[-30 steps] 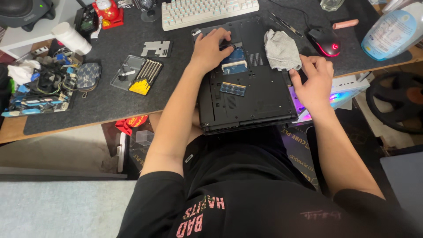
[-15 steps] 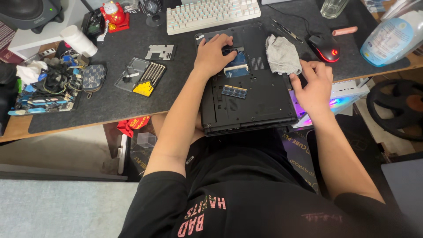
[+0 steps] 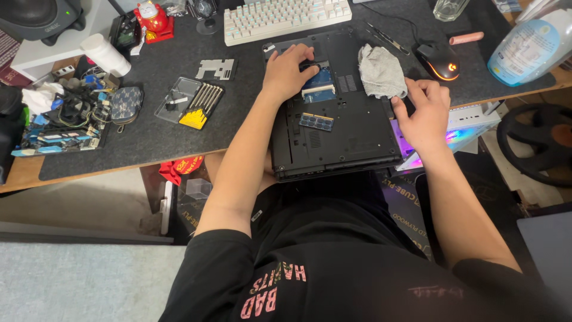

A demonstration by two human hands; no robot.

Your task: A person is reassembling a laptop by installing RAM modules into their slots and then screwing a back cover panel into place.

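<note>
A: Where is the laptop [image 3: 336, 128] lying?

B: Upside down on the dark desk mat [image 3: 149, 134], its near edge hanging over the desk's front, just above the person's lap. Its long side runs left to right, parallel to the white keyboard [image 3: 286, 18] beyond it. A panel is off the bottom, so a blue board shows in the opening.

A: And the hands?

B: The left hand [image 3: 289, 71] lies palm down on the far part of the laptop, fingers curled at the opening's edge, gripping nothing that I can see. The right hand [image 3: 424, 110] rests open at the laptop's right edge, fingers spread, touching the grey cloth [image 3: 381, 71] that sits on the far right corner.

A: Any packs or labels?

B: A small white sticker sits at the laptop's far left corner. A clear plastic case of small screwdrivers [image 3: 189, 102] with a yellow tab lies open to the left, long axis slanting toward the far right. A pale blue bottle [image 3: 530, 45] with a label stands at the far right, and a white tube [image 3: 105, 55] lies far left. A black mouse [image 3: 438, 61] glows orange beside the cloth.
</note>
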